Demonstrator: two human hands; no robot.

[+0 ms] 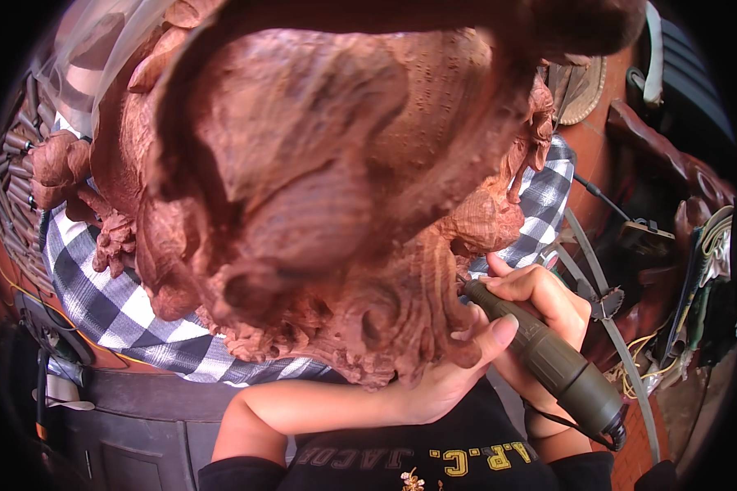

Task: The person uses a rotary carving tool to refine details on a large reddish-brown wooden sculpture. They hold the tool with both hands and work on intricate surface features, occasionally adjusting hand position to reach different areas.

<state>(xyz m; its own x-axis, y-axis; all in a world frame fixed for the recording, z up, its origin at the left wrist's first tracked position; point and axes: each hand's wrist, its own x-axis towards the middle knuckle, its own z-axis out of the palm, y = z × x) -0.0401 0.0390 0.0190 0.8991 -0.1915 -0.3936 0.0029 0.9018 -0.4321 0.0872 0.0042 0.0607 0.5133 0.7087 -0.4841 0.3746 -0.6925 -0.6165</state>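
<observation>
A large reddish-brown wood carving with scrolls and leafy relief fills the middle of the view, its nearest part blurred. My right hand is closed around an olive-green rotary carving tool. The tool's thin tip points at the carving's lower right edge; whether it touches there I cannot tell. My left arm crosses below the carving. My left hand holds the lower right scrollwork, its thumb raised beside the tool's front end and its other fingers hidden behind the wood.
Black-and-white checked cloth lies under the carving. Many wooden-handled tools line the far left. A grey strap and a thin phone-like object are at the right. Yellow cord runs along the left, above a dark cabinet.
</observation>
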